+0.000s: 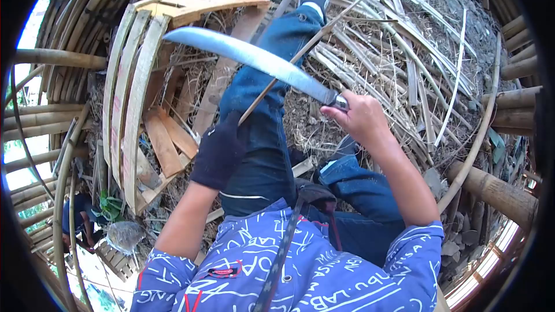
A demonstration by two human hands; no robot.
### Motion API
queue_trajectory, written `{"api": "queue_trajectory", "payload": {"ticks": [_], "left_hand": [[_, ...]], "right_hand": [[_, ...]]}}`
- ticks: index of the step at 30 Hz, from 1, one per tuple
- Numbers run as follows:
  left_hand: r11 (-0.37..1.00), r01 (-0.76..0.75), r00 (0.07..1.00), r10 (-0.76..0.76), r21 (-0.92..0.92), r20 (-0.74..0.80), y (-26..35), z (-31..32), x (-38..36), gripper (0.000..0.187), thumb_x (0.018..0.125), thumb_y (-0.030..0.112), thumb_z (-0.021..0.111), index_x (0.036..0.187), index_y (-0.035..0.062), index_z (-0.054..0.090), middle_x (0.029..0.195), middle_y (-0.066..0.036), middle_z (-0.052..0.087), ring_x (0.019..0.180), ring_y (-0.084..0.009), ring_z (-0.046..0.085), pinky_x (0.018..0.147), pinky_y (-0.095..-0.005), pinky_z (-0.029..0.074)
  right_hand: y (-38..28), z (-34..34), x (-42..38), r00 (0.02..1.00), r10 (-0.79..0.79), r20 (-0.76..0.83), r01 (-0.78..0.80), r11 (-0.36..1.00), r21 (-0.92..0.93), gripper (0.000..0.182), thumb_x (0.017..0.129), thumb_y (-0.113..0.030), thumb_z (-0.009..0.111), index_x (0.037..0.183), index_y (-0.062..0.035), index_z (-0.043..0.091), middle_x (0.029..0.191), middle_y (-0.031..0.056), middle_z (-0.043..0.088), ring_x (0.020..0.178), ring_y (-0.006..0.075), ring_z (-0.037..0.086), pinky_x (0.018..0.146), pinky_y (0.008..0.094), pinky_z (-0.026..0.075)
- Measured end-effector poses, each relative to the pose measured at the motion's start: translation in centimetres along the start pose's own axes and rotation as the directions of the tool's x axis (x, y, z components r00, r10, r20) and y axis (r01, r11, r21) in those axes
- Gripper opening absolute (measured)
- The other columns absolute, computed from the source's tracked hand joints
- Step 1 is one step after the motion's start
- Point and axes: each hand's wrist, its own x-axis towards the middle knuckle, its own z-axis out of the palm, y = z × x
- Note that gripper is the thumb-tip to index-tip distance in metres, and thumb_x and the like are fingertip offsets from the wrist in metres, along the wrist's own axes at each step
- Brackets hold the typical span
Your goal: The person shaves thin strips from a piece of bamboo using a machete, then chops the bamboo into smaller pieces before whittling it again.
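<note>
My right hand [359, 117] is closed round the dark handle of a machete [254, 59]. Its long, curved blade points left, over my outstretched leg in jeans [260, 133]. My left hand [219, 153] wears a black glove and grips the lower end of a thin bamboo stick [272, 84]. From there the stick runs up to the right, over my leg and behind the blade, towards the top of the view. A small branch [370, 20] juts from it at a knot.
A wooden crate of pale slats [136, 98] stands to the left, with short boards [165, 144] beside it. Split bamboo strips [399, 63] cover the ground at the right. Thick bamboo poles [497, 193] edge both sides. A person [84, 219] is at the lower left.
</note>
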Motion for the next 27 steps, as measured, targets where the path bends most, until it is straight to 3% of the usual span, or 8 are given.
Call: {"api": "queue_trajectory", "payload": {"ticks": [4, 7, 9, 12, 15, 23, 25, 27], "left_hand": [[0.999, -0.006, 1.000, 0.006, -0.043, -0.001, -0.6, -0.2, -0.5, 0.014, 0.087, 0.018, 0.053, 0.091, 0.0043, 0.052, 0.069, -0.023, 0.059, 0.066, -0.0412, 0.060, 0.058, -0.0494, 0.047], [1.000, 0.002, 0.999, -0.001, -0.013, 0.042, -1.5, -0.2, -0.8, 0.013, 0.087, 0.018, 0.053, 0.087, 0.0049, 0.051, 0.069, -0.022, 0.059, 0.065, -0.0411, 0.060, 0.056, -0.0499, 0.046], [1.000, -0.010, 0.999, 0.010, -0.012, 0.052, -1.0, -0.4, -0.6, 0.012, 0.087, 0.016, 0.053, 0.088, 0.0045, 0.052, 0.069, -0.023, 0.059, 0.066, -0.0418, 0.059, 0.056, -0.0502, 0.045], [0.999, -0.035, 0.999, 0.035, -0.012, 0.036, -0.5, -0.9, 0.4, 0.011, 0.086, 0.014, 0.054, 0.089, 0.0044, 0.053, 0.068, -0.023, 0.058, 0.066, -0.0424, 0.058, 0.056, -0.0506, 0.044], [1.000, -0.027, 0.999, 0.026, 0.010, 0.048, -0.9, -1.1, 0.1, 0.010, 0.084, 0.014, 0.055, 0.087, 0.0048, 0.052, 0.068, -0.023, 0.058, 0.066, -0.0422, 0.058, 0.056, -0.0508, 0.044], [0.996, -0.081, 0.997, 0.081, -0.028, -0.010, -3.8, -0.4, -0.6, 0.011, 0.077, 0.006, 0.052, 0.087, 0.0043, 0.056, 0.070, -0.023, 0.060, 0.067, -0.0415, 0.060, 0.058, -0.0497, 0.047], [0.998, -0.061, 0.998, 0.061, 0.013, 0.026, -3.7, -0.6, -0.5, 0.009, 0.078, 0.007, 0.052, 0.086, 0.0051, 0.057, 0.070, -0.022, 0.061, 0.067, -0.0402, 0.061, 0.057, -0.0490, 0.048], [0.997, -0.076, 0.997, 0.077, 0.009, -0.019, -3.0, -1.3, -0.3, 0.009, 0.079, 0.008, 0.053, 0.086, 0.0073, 0.057, 0.068, -0.020, 0.061, 0.065, -0.0387, 0.061, 0.056, -0.0481, 0.048]], "right_hand": [[3.7, -0.4, 1.2, 0.988, -0.095, -0.125, 0.090, 0.995, -0.049, 0.057, 0.076, -0.057, 0.064, 0.066, -0.0016, 0.054, 0.055, 0.0116, 0.059, 0.049, 0.0287, 0.061, 0.049, 0.0391, 0.049], [9.9, -4.4, 4.4, 0.862, 0.498, -0.091, -0.489, 0.866, 0.109, 0.053, 0.089, -0.053, 0.052, 0.081, -0.0029, 0.066, 0.056, 0.0110, 0.060, 0.054, 0.0213, 0.062, 0.049, 0.0367, 0.046], [16.1, -6.1, 5.4, 0.883, 0.337, -0.328, -0.350, 0.937, 0.021, 0.068, 0.086, -0.064, 0.047, 0.075, 0.0006, 0.064, 0.055, 0.0119, 0.056, 0.053, 0.0240, 0.059, 0.051, 0.0373, 0.046], [15.9, -6.0, 4.6, 0.842, 0.446, -0.302, -0.464, 0.886, 0.015, 0.076, 0.083, -0.071, 0.042, 0.069, 0.0019, 0.060, 0.054, 0.0154, 0.057, 0.056, 0.0312, 0.062, 0.052, 0.0424, 0.046], [11.5, -5.3, 2.9, 0.870, 0.464, -0.168, -0.436, 0.882, 0.181, 0.069, 0.087, -0.063, 0.045, 0.067, 0.0019, 0.058, 0.049, 0.0084, 0.051, 0.043, 0.0199, 0.052, 0.041, 0.0340, 0.039], [7.5, -3.1, 1.3, 0.997, -0.020, -0.077, 0.009, 0.990, -0.142, 0.052, 0.077, -0.055, 0.065, 0.089, -0.0046, 0.066, 0.060, 0.0150, 0.062, 0.055, 0.0312, 0.063, 0.053, 0.0420, 0.049], [11.6, -4.3, 2.8, 0.961, 0.068, -0.269, -0.103, 0.987, -0.120, 0.052, 0.079, -0.056, 0.063, 0.090, -0.0053, 0.067, 0.061, 0.0148, 0.062, 0.056, 0.0296, 0.063, 0.056, 0.0422, 0.049], [16.0, -8.5, 4.5, 0.829, 0.493, -0.263, -0.496, 0.866, 0.061, 0.055, 0.083, -0.059, 0.056, 0.087, -0.0051, 0.068, 0.065, 0.0169, 0.064, 0.062, 0.0318, 0.064, 0.060, 0.0443, 0.049]]}}
